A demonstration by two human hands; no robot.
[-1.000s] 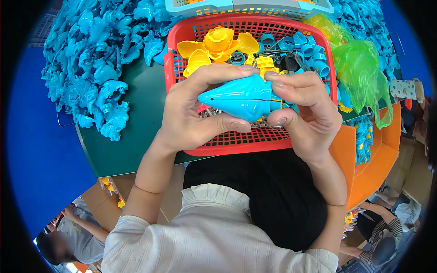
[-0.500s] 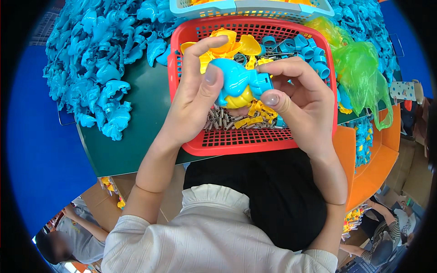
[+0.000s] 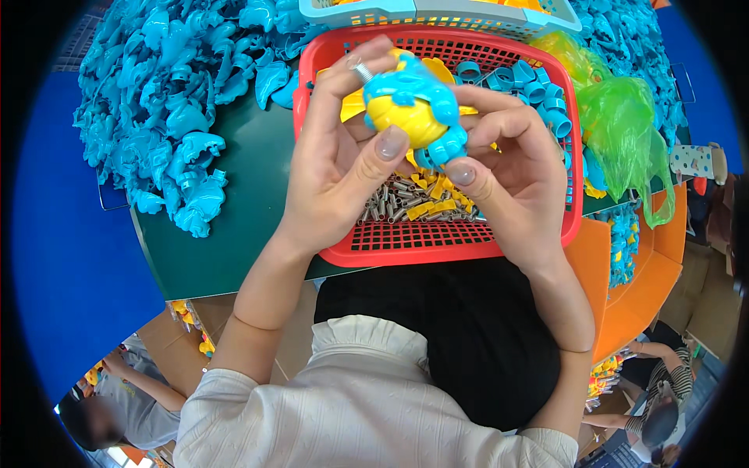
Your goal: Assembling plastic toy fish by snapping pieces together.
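Both my hands hold a rounded blue and yellow plastic toy part (image 3: 417, 105) above a red basket (image 3: 437, 256). My left hand (image 3: 324, 175) is closed round its left side, thumb on the yellow ribbed face. At the bent fingers of that hand a small metal coil spring (image 3: 361, 72) sticks up beside the part. My right hand (image 3: 519, 168) grips the narrow blue end between thumb and fingers. Beneath, the basket holds many small metal springs (image 3: 394, 199), yellow pieces (image 3: 431, 209) and blue rings (image 3: 538, 92). The hands hide part of its contents.
Heaps of blue plastic shells (image 3: 168, 101) lie at left and far right on the dark green table (image 3: 242, 179). A light blue basket (image 3: 437, 12) stands behind the red one. On the right are a green plastic bag (image 3: 620, 125) and an orange box (image 3: 647, 292). Other people sit lower left and right.
The toy part has been turned, so its yellow ribbed face shows more and its narrow blue end points down to the right. A spring now shows by my left fingers.
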